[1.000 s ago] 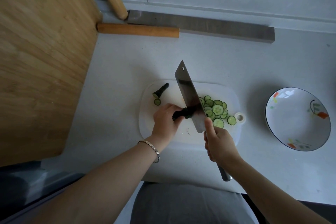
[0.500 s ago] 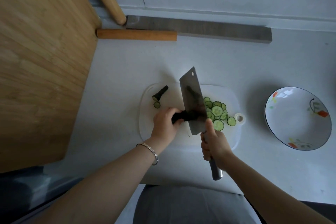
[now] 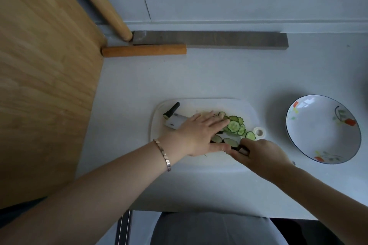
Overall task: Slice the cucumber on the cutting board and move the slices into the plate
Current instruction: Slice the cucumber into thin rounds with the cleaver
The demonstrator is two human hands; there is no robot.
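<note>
cleaver (image 3: 175, 122) mostly beneath flat left hand (image 3: 199, 133) and inside right hand (image 3: 258, 152)

Both forearms are bare as far as they show, and so are both hands. The left hand (image 3: 201, 135) is just beyond a bracelet (image 3: 162, 155) worn at the wrist. The bracelet is a narrow band of small flat metal links set edge to edge. It is silvery, with a warmer, pinkish tint on its far links and a brighter shine on its near ones, and it fits close to the wrist. The right hand (image 3: 258, 153) is to the right of the bracelet, its wrist bare. Below the bracelet and to its right shows a grey garment (image 3: 209, 228) of plain, smooth cloth, unpatterned, with a rounded upper edge.
</note>
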